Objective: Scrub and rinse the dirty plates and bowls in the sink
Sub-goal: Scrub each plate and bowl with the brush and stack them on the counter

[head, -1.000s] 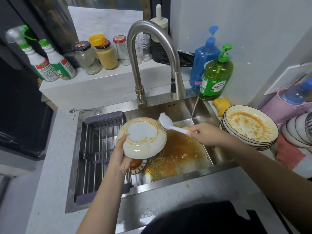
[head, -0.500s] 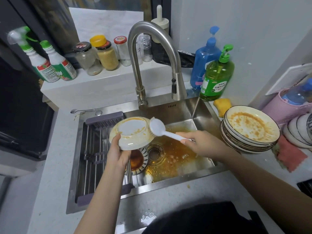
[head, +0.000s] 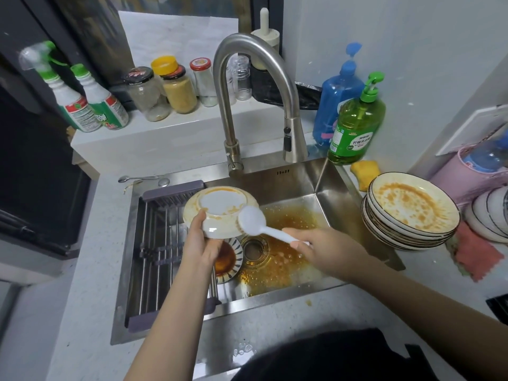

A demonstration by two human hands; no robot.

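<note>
At the centre of the frame, the left hand (head: 202, 244) is gripping a white bowl (head: 220, 211), holding it bottom-up over the sink (head: 324, 185). The right hand (head: 324, 250) is closing its grip round the handle of a white brush (head: 254, 222), whose head is touching the bowl's side. A stack of dirty plates (head: 409, 213) is sitting on the tabletop (head: 90, 248) at right.

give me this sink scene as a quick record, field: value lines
left hand: holds upturned bowl over the sink
right hand: holds white brush, head against the bowl's outside
bowl state: orange residue around the base
sink floor: orange sauce, striped dish beside the drain
faucet: no water visible
waiting: stack of dirty plates on the right counter
</note>
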